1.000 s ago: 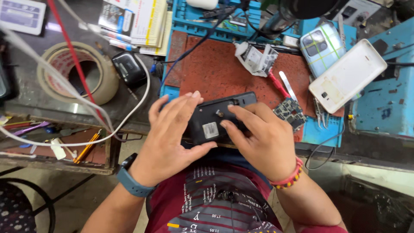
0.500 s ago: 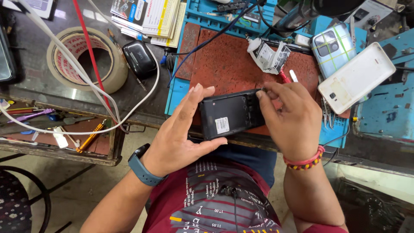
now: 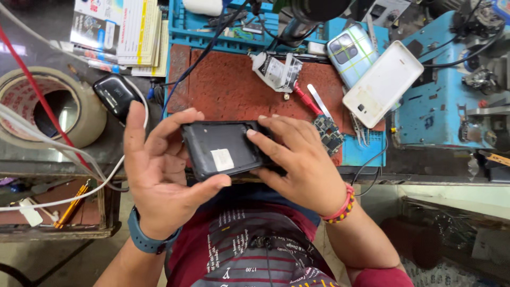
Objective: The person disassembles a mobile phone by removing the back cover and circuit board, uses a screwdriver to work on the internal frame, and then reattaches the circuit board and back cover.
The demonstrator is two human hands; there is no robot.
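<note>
Cluttered and dim, the repair table (image 3: 425,159) carries a rough red-brown rubber mat (image 3: 228,85) at twelve o'clock. Both hands grip a matte black, rounded-rectangle phone body (image 3: 220,149) just above the table's near edge: the left hand (image 3: 159,175) cradles it from nine o'clock, the right hand (image 3: 300,165) clasps it from three o'clock, fingertips pressing its back. A white sticker shows where the battery would sit, so the shell looks opened, with refitting seemingly left. At two o'clock lie a small green circuit board (image 3: 328,133) and a glossy white plastic back cover (image 3: 383,84); a wide tape roll (image 3: 48,106) sits at ten.
</note>
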